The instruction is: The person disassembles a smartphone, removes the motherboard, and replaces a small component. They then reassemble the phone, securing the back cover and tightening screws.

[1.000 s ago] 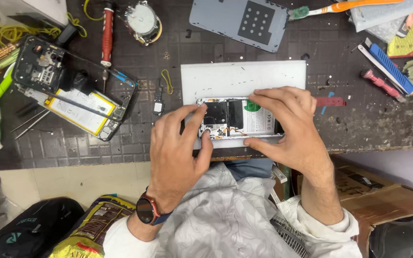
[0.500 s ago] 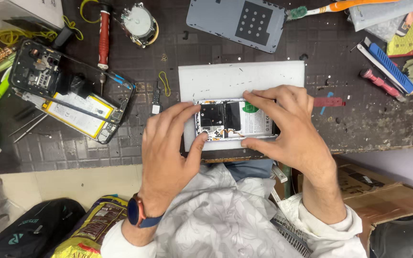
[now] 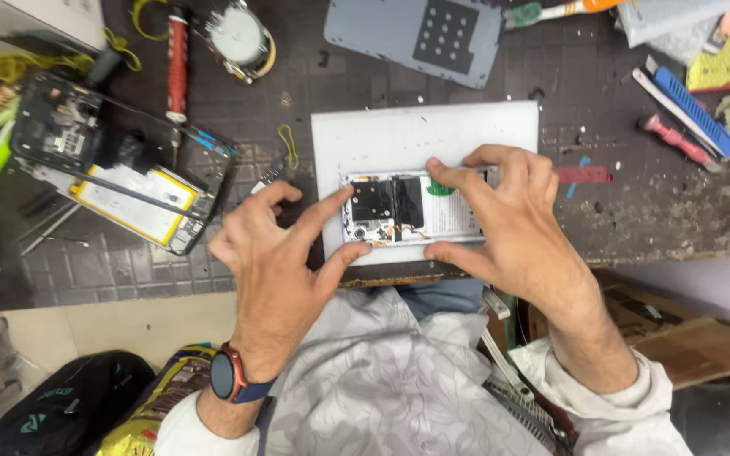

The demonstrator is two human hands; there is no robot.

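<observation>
Far left, a second gutted phone w/ yellow battery lies on the dark bench mat, well apart from the work. Left hand pinches the left end of the opened phone, index tip on its top corner, thumb at the bottom edge; phone sits on the white board at the bench's near edge. Right hand clamps the right end, thumb below & fingers over the top—best to keep both grips on the frame edges, off the board & flex, w/ even pressure.
</observation>
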